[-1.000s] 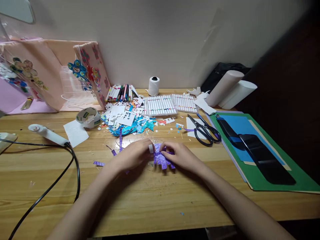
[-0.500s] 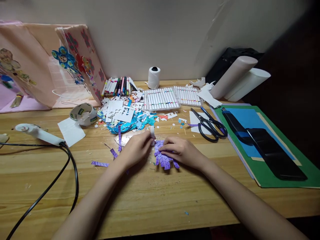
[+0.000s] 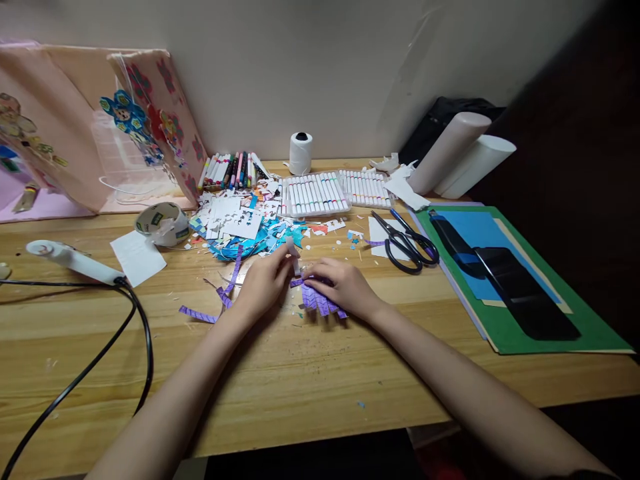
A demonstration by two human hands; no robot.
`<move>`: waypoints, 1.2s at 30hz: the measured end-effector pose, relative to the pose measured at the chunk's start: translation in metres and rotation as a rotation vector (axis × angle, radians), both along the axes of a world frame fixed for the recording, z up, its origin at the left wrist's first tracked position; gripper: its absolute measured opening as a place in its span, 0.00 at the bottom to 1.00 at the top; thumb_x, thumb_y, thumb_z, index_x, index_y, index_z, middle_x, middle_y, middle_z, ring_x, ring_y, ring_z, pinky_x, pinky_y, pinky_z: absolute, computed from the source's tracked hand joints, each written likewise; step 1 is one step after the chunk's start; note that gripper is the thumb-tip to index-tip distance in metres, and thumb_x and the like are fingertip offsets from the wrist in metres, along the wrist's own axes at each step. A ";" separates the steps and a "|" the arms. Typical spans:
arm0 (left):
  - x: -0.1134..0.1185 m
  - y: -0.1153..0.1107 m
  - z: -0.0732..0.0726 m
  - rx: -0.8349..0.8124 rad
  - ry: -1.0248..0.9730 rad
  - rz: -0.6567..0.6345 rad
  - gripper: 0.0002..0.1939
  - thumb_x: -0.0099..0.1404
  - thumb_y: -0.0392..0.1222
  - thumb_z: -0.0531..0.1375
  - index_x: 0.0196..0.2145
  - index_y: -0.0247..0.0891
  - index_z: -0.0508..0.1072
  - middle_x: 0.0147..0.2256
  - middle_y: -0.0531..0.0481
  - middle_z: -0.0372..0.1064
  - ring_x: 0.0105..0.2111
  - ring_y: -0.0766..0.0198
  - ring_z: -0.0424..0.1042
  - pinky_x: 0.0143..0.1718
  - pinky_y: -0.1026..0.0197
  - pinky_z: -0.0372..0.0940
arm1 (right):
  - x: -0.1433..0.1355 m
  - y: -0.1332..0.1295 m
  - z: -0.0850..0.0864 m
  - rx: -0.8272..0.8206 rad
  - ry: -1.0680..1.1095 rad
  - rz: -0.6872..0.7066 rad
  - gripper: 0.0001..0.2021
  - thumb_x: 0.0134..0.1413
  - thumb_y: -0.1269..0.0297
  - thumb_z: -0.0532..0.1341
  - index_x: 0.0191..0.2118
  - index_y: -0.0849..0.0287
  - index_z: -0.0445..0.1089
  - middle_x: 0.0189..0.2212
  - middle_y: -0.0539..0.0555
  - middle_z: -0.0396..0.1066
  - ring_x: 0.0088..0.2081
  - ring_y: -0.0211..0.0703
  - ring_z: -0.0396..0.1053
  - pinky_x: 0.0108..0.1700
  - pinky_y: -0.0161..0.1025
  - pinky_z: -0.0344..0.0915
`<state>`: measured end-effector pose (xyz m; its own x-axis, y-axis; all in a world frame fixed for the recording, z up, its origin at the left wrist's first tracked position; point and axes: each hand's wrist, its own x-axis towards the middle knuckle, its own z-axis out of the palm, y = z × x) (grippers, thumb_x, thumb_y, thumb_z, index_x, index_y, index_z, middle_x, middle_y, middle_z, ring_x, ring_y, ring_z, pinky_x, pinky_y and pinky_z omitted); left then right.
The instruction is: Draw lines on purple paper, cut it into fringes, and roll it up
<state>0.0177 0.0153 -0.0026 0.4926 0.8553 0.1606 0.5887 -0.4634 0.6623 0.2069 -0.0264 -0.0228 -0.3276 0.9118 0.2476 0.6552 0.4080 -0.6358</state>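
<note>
While the left hand (image 3: 266, 280) reaches in and pinches a white strip (image 3: 292, 249), the right hand (image 3: 343, 285), just beside it, grips with curled fingers the fringed purple paper (image 3: 317, 301) at mid-table (image 3: 290, 393).

- The left forearm (image 3: 185, 380) crosses the front edge of the desk (image 3: 300, 393) and slants inward, away from the left corner.
- The left hand (image 3: 265, 283) is well in from that edge, back upward, thumb and forefinger pinched together.
- The right forearm (image 3: 440, 363) crosses the same edge nearer the right corner, also angled inward.
- The right hand (image 3: 345, 287) faces the left, near it but apart, fingers bent, tips pressed toward the thumb.
</note>
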 end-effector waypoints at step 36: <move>-0.011 0.009 0.001 0.340 0.259 -0.428 0.12 0.65 0.36 0.51 0.31 0.37 0.74 0.31 0.46 0.72 0.32 0.62 0.69 0.31 0.60 0.60 | 0.006 0.002 0.000 -0.008 0.162 -0.024 0.03 0.55 0.69 0.63 0.34 0.58 0.75 0.33 0.53 0.74 0.36 0.41 0.71 0.40 0.38 0.66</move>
<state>0.0064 0.0247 -0.0019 0.8415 0.4940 0.2185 0.4253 -0.8553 0.2958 0.2127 -0.0248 -0.0232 -0.2624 0.9209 0.2882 0.5533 0.3883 -0.7369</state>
